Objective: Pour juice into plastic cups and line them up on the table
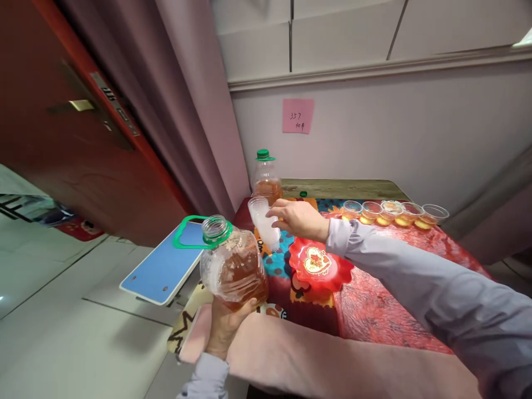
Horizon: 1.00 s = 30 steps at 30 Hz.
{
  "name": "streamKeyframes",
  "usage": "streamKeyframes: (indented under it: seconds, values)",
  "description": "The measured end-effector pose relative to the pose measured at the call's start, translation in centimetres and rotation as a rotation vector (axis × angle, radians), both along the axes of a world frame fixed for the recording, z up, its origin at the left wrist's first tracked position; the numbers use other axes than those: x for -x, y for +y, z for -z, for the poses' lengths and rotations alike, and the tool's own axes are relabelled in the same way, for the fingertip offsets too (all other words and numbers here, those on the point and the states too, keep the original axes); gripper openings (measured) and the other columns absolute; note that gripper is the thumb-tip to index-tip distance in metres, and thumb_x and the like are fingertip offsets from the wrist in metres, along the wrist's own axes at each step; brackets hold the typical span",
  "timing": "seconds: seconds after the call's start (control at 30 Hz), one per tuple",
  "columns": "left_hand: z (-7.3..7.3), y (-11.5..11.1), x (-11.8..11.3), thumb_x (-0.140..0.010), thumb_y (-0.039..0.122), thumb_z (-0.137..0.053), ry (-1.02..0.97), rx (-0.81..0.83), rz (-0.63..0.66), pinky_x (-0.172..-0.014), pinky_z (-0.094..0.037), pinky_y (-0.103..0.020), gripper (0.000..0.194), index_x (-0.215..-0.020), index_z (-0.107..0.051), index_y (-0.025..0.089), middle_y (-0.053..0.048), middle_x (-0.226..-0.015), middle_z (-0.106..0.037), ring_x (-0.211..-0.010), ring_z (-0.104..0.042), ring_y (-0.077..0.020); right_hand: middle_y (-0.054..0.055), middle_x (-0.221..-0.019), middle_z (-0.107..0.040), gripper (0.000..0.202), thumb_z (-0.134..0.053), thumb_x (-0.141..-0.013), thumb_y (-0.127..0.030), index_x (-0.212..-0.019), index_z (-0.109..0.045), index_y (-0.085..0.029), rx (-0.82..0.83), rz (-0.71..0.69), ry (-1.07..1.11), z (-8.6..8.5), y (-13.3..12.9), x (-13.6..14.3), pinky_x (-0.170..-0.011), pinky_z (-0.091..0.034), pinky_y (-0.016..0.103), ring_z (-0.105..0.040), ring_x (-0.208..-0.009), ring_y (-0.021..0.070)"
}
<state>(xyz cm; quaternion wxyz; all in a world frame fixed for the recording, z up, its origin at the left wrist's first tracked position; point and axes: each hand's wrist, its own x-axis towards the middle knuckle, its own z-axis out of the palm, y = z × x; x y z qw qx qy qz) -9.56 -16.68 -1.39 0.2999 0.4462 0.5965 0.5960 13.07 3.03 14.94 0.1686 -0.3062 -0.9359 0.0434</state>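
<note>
My left hand (pixel 230 324) supports a large clear plastic jug (pixel 239 266) from below, its fingers and thumb around the base. The jug is tilted, uncapped, with a green handle ring at the neck, and holds amber liquid. My right hand (pixel 300 219) reaches over the table with thumb and fingers apart, at the right side of a stack of clear plastic cups (pixel 266 227). The stack leans to the left; whether the fingertips touch it I cannot tell. Below my right hand lies a red scalloped plate (pixel 319 263) with a heart design.
A second jug of amber liquid (pixel 268 189), green-capped, stands behind the cups. Near it lies a small green cap (pixel 303 194). Several cups (pixel 392 213) with yellowish contents line the table's back right. A blue board (pixel 166 266) is at the left, beside a door (pixel 95 122) and curtain (pixel 183 100).
</note>
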Motion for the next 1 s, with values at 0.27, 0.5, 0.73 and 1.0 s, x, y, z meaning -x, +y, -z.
streamKeyframes:
  seconds: [0.27,0.5,0.73,1.0]
  values:
    - [-0.4,-0.3,-0.4,-0.065,0.044,-0.099,-0.124,-0.021,0.067,-0.104,-0.063,-0.056,0.078,-0.131,-0.068,0.016,-0.018,-0.121,-0.082,-0.113,-0.079,-0.0399,0.011,-0.115,-0.081,0.024,-0.059,-0.109,-0.021,-0.108,-0.083,-0.019,0.054,0.095,-0.172,0.5,0.0,2.5,-0.069,-0.043,0.029,-0.076,-0.097,0.0225]
    - [-0.2,-0.1,-0.3,-0.066,0.043,-0.099,-0.145,-0.046,0.087,-0.103,-0.064,-0.056,0.082,-0.135,-0.065,0.016,-0.018,-0.120,-0.082,-0.112,-0.079,-0.0393,0.008,-0.111,-0.084,0.016,-0.068,-0.104,-0.021,-0.103,-0.084,-0.021,0.054,0.138,-0.124,0.6,0.3,2.4,-0.073,-0.045,0.029,-0.077,-0.098,0.0220]
    - [-0.4,-0.2,-0.5,-0.065,0.045,-0.100,-0.124,-0.043,0.060,-0.104,-0.064,-0.058,0.083,-0.135,-0.066,0.016,-0.019,-0.122,-0.081,-0.114,-0.078,-0.0416,0.006,-0.111,-0.084,0.010,-0.075,-0.099,-0.019,-0.104,-0.083,-0.022,0.052,0.140,-0.069,1.0,0.5,2.3,-0.077,-0.046,0.028,-0.076,-0.098,0.0206]
    - [-0.1,0.0,-0.3,-0.065,0.043,-0.100,-0.122,-0.051,0.072,-0.108,-0.062,-0.057,0.083,-0.136,-0.066,0.016,-0.018,-0.124,-0.081,-0.117,-0.077,-0.0406,0.006,-0.097,-0.077,0.014,-0.071,-0.102,-0.026,-0.094,-0.079,-0.019,0.000,0.126,0.108,0.7,0.6,1.7,-0.077,-0.044,0.029,-0.068,-0.085,0.0181]
